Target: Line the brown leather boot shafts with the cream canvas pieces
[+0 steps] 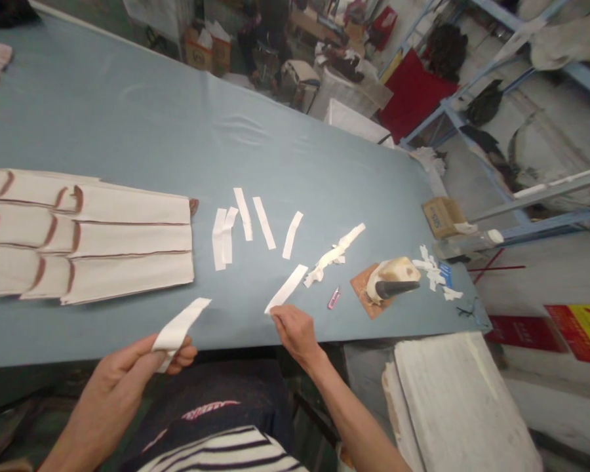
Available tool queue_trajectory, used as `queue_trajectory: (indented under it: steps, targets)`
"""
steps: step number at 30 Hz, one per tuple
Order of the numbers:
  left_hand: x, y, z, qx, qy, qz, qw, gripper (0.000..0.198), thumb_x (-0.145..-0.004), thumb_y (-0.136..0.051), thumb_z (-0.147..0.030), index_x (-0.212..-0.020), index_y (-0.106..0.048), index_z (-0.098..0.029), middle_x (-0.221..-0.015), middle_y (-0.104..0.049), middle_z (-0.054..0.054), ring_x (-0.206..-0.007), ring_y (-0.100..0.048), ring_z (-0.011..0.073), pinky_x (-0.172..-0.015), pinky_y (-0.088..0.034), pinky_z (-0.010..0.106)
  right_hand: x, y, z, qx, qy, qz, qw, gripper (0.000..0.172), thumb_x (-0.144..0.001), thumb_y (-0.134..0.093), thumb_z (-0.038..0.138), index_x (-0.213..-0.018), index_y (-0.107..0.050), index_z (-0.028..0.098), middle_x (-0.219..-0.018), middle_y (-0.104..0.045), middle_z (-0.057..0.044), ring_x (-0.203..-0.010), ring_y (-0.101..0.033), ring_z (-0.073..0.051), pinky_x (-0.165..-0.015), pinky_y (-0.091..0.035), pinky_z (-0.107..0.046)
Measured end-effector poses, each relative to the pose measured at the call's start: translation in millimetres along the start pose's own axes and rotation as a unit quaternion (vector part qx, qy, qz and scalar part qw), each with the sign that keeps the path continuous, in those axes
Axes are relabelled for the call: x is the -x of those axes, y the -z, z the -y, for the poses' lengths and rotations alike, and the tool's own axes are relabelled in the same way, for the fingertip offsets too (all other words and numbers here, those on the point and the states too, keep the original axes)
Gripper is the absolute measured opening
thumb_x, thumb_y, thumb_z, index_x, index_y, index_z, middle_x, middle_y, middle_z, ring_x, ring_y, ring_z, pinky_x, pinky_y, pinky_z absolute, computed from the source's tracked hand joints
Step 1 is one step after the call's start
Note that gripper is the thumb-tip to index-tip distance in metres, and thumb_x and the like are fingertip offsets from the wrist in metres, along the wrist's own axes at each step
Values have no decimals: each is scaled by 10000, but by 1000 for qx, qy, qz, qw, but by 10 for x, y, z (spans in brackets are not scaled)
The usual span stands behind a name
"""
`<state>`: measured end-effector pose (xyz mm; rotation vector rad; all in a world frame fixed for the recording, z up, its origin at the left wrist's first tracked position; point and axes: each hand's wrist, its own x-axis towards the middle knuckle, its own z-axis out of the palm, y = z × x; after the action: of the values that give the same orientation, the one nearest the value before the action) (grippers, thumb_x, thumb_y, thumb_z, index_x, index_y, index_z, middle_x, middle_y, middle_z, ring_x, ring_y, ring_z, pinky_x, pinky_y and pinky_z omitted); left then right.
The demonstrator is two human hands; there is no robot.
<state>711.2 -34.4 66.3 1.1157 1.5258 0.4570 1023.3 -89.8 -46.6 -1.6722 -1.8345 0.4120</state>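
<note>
at the near edge of the blue-grey table (128, 131): one strip lifted, another held by its end, five loose.
the left hand (128, 370) pinches a bent white strip (181, 324) between thumb and fingers, clear of the tabletop; the right hand's (295, 331) bunched fingertips pinch the near end of a flat strip (288, 286), the rest seemingly on the table. beyond, five loose strips (242, 213) lie unheld, two overlapping; they appear left to handle. crumpled strips (332, 255) and pink thread snips (334, 298) lie to the right, cream panels (132, 236) to the left, no strip visible on them.
</note>
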Motion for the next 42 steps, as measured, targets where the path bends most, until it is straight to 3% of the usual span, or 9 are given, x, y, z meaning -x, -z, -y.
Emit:
queue_trajectory:
  steps: [5,9,13,17,21,25,27,33,42]
  targets:
    - [-4,-9,-20,74,16,83,994,380,-810,-734,-483,-986,-843,-165,-938,-861,111,-857,-778,291,-842,-654,372,318,-472,-60,-18,-52,58,997,219,-1074,-671,383,-1160,-733,192,-1215,-745,-83,-1063,-728,-210,-960,-629,-425]
    - [71,-10,-54,109,16,108,988,395,-840,-729,-454,-1083,-830,-160,-1003,-858,129,-857,-781,282,-822,-647,359,337,-402,-102,-53,-133,39,989,262,-1073,-671,390,-1237,-720,191,-1278,-733,-96,-1128,-724,-236,-1003,-618,-463]
    - [199,16,-187,144,18,136,980,496,-862,-765,-492,-1207,-795,-137,-1138,-845,145,-901,-788,276,-814,-655,333,145,-278,-142,-81,-219,-25,972,296,-1090,-634,419,-1179,-720,150,-1094,-767,-73,-921,-752,-196,-838,-647,-387]
    - [344,60,-292,226,47,164,959,563,-889,-820,-528,-1322,-764,-171,-1328,-794,160,-1031,-791,283,-861,-663,318,-28,-18,168,-102,-230,-74,965,419,-1083,-526,492,-1045,-760,146,-906,-799,-99,-804,-739,-241,-715,-608,-376]
    - [418,76,-310,298,46,205,931,564,-871,-870,-528,-1330,-773,-215,-1431,-744,154,-1173,-767,314,-915,-662,327,-153,395,917,-139,-162,-69,975,217,-1014,-662,393,-1074,-770,214,-948,-813,-53,-820,-737,-207,-782,-597,-349]
    - [442,61,-331,331,24,248,910,501,-925,-840,-442,-1356,-753,-203,-1379,-765,144,-1227,-739,299,-981,-619,309,-370,643,1629,-130,113,-72,982,141,-1010,-663,156,-1117,-708,237,-1006,-823,-43,-918,-751,-192,-846,-599,-344]
    - [449,45,-349,324,-4,274,905,501,-955,-808,-416,-1390,-722,-183,-1347,-768,141,-1208,-728,280,-969,-594,282,-471,646,1804,-100,182,-61,976,147,-1017,-649,132,-1125,-686,226,-1020,-827,-53,-927,-746,-196,-852,-604,-347]
    - [471,-1,-387,258,-72,266,926,434,-1028,-691,-364,-1418,-662,-176,-1299,-734,103,-1157,-660,236,-884,-529,248,-544,517,1820,1,201,-31,979,65,-1039,-649,193,-1062,-709,200,-1052,-825,-68,-954,-704,-236,-869,-573,-390]
    - [482,-37,-487,96,-107,191,971,222,-955,-617,-341,-1040,-714,-161,-974,-734,56,-885,-637,213,-856,-532,302,-510,455,1720,-3,238,-64,969,103,-1066,-643,193,-1020,-733,208,-982,-830,-49,-861,-675,-207,-846,-520,-378]
